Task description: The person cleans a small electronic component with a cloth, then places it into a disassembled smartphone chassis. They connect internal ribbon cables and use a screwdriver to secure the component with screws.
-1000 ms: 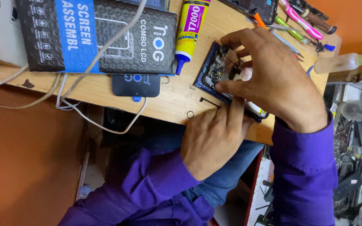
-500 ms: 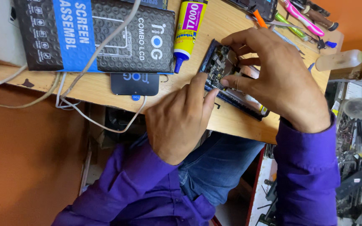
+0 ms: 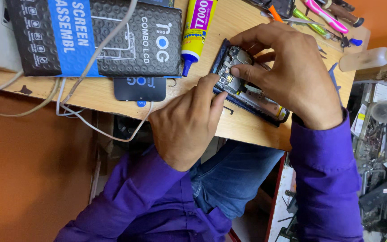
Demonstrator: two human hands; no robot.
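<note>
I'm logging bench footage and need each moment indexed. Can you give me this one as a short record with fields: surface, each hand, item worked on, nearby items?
Surface: wooden workbench
Item worked on: opened smartphone, back off, internals exposed, lying flat on the bench
Left hand: fingertips against the phone's near edge
Right hand: arched over the phone, thumb pressing on the circuit board end
Nearby: yellow glue tube beside the phone; black bubble-wrap screen package; white cable draped over the package; clear squeeze bottle; small hand tools at the bench's far side
</note>
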